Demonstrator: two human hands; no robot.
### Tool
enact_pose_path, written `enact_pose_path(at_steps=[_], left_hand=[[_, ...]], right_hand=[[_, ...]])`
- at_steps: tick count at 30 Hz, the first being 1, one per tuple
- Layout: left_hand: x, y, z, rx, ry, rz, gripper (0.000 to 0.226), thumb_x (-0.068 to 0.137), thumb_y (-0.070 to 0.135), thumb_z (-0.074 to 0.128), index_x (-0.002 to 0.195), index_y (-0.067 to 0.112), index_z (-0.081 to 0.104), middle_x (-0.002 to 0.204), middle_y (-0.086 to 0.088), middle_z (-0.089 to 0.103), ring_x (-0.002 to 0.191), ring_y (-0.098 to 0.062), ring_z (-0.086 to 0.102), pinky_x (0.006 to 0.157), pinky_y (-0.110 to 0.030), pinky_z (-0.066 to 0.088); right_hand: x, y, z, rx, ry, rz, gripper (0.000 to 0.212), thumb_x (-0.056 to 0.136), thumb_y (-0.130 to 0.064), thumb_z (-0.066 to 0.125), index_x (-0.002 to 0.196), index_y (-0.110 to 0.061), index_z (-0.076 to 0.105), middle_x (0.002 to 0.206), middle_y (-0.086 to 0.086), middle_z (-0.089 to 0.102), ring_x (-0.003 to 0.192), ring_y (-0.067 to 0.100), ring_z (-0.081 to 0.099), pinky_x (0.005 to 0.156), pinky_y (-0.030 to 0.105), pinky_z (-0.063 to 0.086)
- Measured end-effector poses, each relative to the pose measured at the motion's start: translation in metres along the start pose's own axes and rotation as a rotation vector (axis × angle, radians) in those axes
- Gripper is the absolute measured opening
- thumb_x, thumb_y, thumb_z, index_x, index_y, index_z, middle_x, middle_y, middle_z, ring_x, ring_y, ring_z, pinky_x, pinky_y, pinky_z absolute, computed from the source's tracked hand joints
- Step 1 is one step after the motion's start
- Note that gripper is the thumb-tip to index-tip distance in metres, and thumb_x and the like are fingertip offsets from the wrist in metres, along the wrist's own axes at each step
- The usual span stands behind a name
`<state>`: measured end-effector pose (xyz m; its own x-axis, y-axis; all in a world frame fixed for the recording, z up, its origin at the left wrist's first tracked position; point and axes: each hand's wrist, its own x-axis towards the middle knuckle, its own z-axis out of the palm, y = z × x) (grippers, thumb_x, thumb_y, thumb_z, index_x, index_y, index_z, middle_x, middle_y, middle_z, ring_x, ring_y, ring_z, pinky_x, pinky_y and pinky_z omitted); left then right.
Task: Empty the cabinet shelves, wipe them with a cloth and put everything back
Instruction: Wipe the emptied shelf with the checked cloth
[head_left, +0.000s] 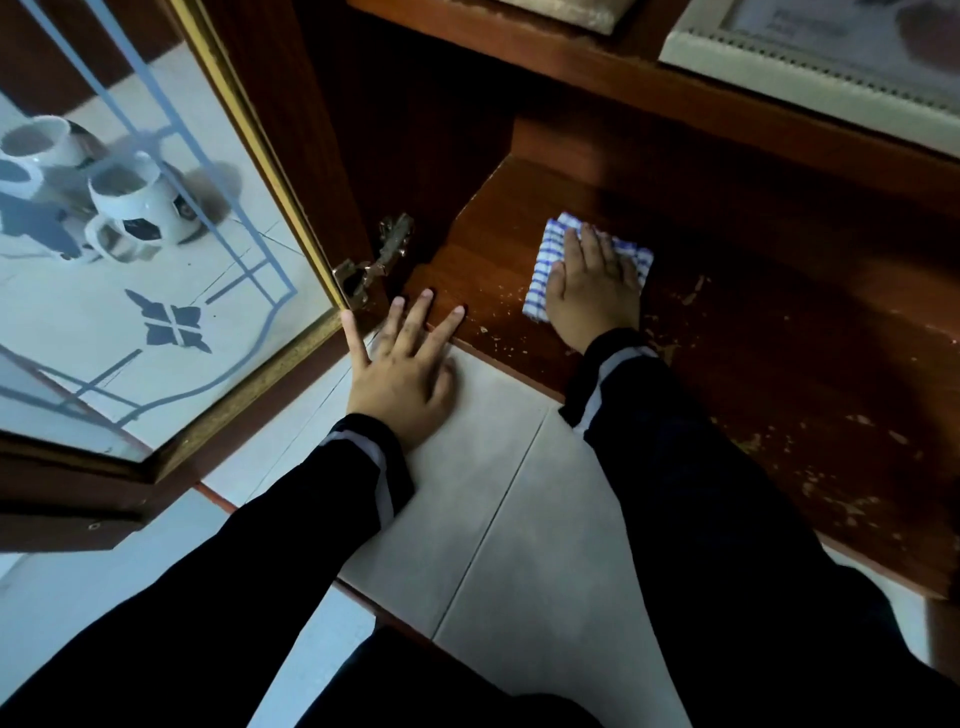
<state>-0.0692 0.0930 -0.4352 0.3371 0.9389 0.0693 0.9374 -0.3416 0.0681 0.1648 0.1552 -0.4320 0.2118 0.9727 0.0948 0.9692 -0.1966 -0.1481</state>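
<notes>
Left of the shelf (753, 364), seen through the open glass door (218, 332): mugs (143, 205) on floor tiles. Left hand (402, 369): fingers straight and spread, palm on the tile, fingertips reaching the shelf's front edge, holding nothing. Cloth (543, 265), blue-checked and folded, lies on the shelf's left part. Right hand (592, 291) presses flat on it, fingers straight. Cloth edges show beyond fingertips and thumb.

Your left hand (400, 371) lay flat, palm down, fingers (418, 318) straight and spread wide. Your right hand (592, 293) pressed down flat, fingers straight and close together.
</notes>
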Motion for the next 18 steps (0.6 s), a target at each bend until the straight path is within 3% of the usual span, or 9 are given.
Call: enact_pose_path(at_steps=[18], left_hand=[[0.0, -0.004, 0.004, -0.046, 0.012, 0.009, 0.06, 0.095, 0.048, 0.027, 0.155, 0.045, 0.018, 0.166, 0.005, 0.012, 0.154, -0.024, 0.005, 0.101, -0.048, -0.041]], right_hand=[[0.061, 0.024, -0.003, 0.027, -0.019, 0.095, 0.057, 0.102, -0.035, 0.028, 0.156, -0.018, 0.023, 0.163, 0.005, 0.021, 0.15, 0.022, 0.016, 0.12, 0.042, 0.011]])
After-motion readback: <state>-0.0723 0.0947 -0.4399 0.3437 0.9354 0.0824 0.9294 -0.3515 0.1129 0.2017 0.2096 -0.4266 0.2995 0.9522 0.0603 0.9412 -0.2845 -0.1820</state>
